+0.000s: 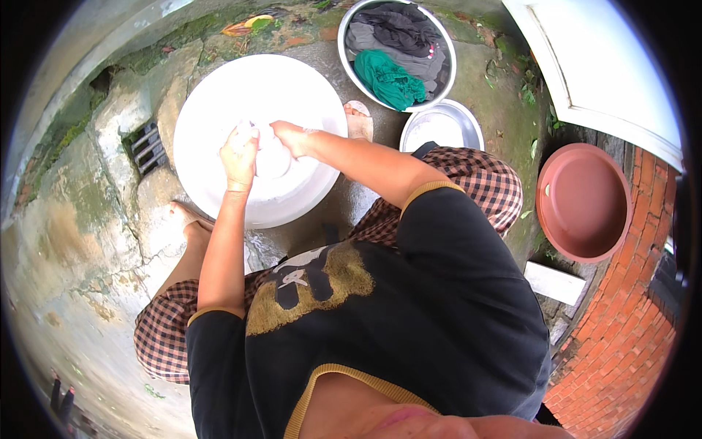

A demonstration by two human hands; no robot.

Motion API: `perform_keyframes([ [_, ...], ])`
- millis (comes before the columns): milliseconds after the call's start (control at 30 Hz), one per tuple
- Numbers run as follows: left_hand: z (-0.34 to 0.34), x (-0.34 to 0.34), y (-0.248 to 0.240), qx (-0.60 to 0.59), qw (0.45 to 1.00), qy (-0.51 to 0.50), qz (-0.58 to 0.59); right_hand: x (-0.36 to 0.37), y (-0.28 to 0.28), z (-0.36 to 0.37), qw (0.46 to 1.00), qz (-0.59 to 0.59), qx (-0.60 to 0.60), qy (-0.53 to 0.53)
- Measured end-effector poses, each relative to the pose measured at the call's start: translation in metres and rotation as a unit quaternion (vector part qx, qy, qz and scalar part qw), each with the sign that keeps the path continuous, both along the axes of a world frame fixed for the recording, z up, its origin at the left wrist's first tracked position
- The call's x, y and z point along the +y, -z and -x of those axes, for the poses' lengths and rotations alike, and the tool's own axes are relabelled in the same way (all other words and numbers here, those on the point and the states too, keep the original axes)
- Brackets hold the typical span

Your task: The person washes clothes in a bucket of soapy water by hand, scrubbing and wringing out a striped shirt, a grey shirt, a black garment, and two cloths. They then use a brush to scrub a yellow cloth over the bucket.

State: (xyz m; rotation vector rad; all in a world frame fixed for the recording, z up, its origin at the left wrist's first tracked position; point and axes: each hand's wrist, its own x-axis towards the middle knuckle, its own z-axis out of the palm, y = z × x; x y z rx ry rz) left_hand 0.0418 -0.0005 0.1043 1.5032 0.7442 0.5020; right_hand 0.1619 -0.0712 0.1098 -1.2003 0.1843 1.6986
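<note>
A large white basin (292,211) stands on the ground in front of me, its inside washed out by glare. Over its middle, my left hand (240,155) is closed around a bunched white cloth (272,162). My right hand (291,137) grips the same cloth from the other side, its fingers partly lost in the brightness. The two hands are close together, a small gap between them. Where the cloth ends and any water or suds begin, I cannot tell.
A metal basin (447,69) holds dark garments (402,33) and a green garment (387,79). Beside it sits a smaller metal basin (468,121). A reddish-brown tub (585,201) rests by the brick paving (621,329) at right. A drain grate (148,148) lies at left.
</note>
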Motion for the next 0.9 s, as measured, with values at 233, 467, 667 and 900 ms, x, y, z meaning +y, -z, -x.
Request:
perform_keyframes([
  [233,-0.128,-0.065,-0.086,-0.167,0.961,0.001,0.222,-0.076,-0.075,-0.147,0.984,-0.098,-0.144,-0.045],
  [467,-0.265,-0.155,-0.178,-0.145,0.924,0.283,0.214,-0.222,-0.189,-0.305,0.897,-0.061,-0.425,0.107],
  [667,-0.283,-0.189,-0.121,-0.045,0.931,0.329,0.149,-0.306,-0.147,-0.391,0.802,0.057,-0.594,-0.044],
  [900,-0.206,-0.140,-0.033,0.114,0.941,0.268,0.173,-0.270,-0.037,-0.365,0.437,0.147,-0.801,-0.381],
])
